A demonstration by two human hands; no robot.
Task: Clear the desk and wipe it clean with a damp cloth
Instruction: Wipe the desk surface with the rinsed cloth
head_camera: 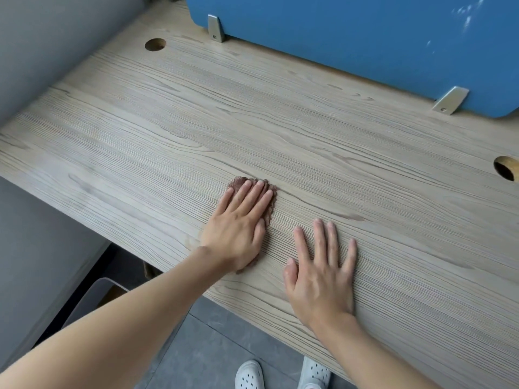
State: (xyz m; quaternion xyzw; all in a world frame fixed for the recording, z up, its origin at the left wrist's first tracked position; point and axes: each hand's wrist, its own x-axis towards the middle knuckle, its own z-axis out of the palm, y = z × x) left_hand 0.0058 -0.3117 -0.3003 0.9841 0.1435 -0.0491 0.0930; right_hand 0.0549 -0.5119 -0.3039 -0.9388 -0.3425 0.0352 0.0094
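Observation:
A pale wood-grain desk (pixel 196 113) fills the view. My left hand (pixel 241 223) lies flat with straight fingers on a small brown cloth (pixel 270 206), pressing it against the desktop near the front edge. Most of the cloth is hidden under the palm; only its far and right edges show. My right hand (pixel 323 273) rests flat on the bare wood just to the right, fingers spread, holding nothing.
A blue divider panel (pixel 351 37) on two metal brackets (pixel 215 28) runs along the desk's back. Round cable holes sit at the back left (pixel 155 44) and right edge (pixel 505 168). A grey wall is at left; a bin (pixel 92 299) stands below the desk.

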